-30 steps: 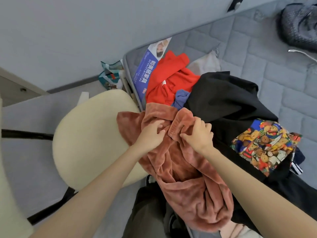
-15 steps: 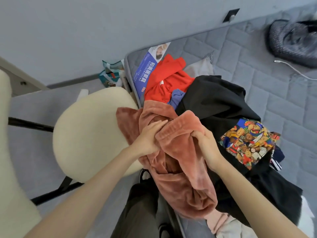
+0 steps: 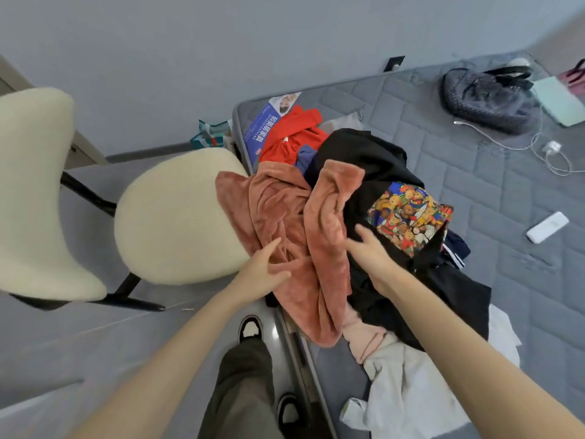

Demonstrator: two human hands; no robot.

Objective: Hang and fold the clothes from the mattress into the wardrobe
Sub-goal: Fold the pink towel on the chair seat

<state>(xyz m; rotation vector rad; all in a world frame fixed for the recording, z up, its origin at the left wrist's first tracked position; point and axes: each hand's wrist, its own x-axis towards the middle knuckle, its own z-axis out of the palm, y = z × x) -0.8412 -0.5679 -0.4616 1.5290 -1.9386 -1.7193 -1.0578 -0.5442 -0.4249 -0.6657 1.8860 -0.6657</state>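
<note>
A person stands at the near-left corner of a grey quilted mattress [image 3: 493, 223], both bare arms stretched over a heap of clothes. The rust-pink fleece garment [image 3: 285, 217] lies crumpled on that corner, its long axis running from far to near: 1 thick fold starts beside the black garment [image 3: 373, 163] and ends in a rounded hem hanging over the mattress's near edge, while a flap spreads left towards the cream chair seat [image 3: 177, 217]. The left hand [image 3: 264, 270] rests on the fleece with fingers straight and thumb spread, pinching nothing. The right hand [image 3: 368, 251] lies with fingers splayed where the fleece meets the black garment, gripping nothing that can be seen. A teddy-bear print panel [image 3: 408, 213] shows just right of that hand. A red garment [image 3: 294, 131] sits at the far end of the heap, beside a blue brochure [image 3: 266, 125]. A pale pink garment [image 3: 364, 340] and a light grey garment [image 3: 408, 384] lie nearest the person. Farther right on the mattress are a dark backpack [image 3: 487, 96], a white charger cable [image 3: 550, 153] and a white oblong device [image 3: 547, 231]
</note>
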